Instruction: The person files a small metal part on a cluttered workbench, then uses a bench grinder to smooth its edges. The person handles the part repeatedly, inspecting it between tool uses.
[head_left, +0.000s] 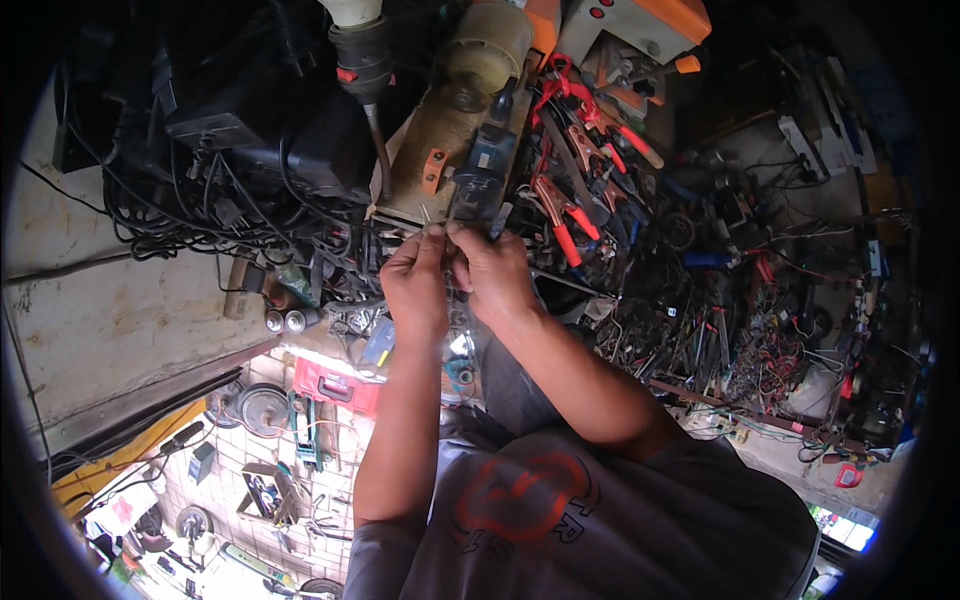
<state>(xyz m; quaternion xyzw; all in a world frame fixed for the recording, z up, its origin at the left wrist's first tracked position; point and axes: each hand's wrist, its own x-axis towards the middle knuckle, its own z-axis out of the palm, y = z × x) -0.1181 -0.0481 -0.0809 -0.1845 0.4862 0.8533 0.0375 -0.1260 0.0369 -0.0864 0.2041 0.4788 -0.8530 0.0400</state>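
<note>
Both my hands meet at the front of a worn board (408, 180), fingertips almost touching. In the pinch of my left hand (414, 283) a thin, pale, wire-like piece (425, 214) sticks up past the thumb. My right hand (495, 272) is closed beside it, thumb and forefinger pressed together; what lies between them is too small to make out. A flat dark strip (500, 221) shows past the right knuckles, and I cannot tell whether that hand holds it. Just beyond stands a dark blue clamp-like tool (487, 155), with a small orange block (434, 171) to its left.
Black adapters and tangled cables (240, 205) crowd the left. Red-handled clamps (565, 215) lie at right, before heaped hand tools and wires (720, 340). A lamp holder (360, 60) hangs at the top, near a yellowish round container (490, 45). A red case (335, 385) lies lower left.
</note>
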